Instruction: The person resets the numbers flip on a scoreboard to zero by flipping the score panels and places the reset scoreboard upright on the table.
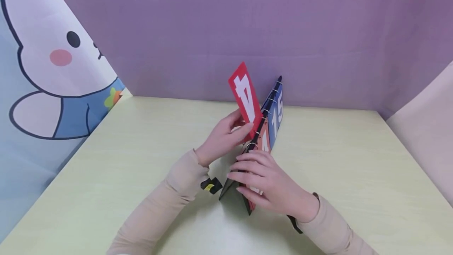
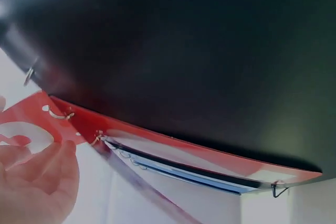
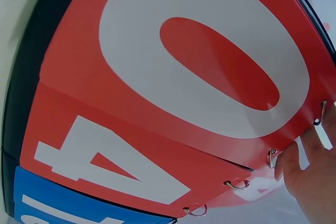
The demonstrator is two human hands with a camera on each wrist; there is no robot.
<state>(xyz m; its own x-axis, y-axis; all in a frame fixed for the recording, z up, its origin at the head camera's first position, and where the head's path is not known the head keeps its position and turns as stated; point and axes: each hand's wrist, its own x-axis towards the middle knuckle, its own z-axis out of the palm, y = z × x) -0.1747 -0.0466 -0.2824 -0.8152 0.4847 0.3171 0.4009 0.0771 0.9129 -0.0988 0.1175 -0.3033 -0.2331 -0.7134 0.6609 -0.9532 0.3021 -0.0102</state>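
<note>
A tented black scoreboard with red and blue white-numbered cards is standing on the table, left hand pinching a raised red "4" card, right hand resting, loosely extended, atop it.

The folding black plastic-looking board has a smooth face with a soft gloss, and shiny silver metal rings line its edge. The rectangular red card with a white 0 is smooth and satiny, plastic or coated paper, hard to tell which. The pale yellow-green tabletop is smooth with a low sheen; the plain purple cloth backdrop is matt and faintly creased, the wrinkled beige sleeve soft, matt fabric
</note>
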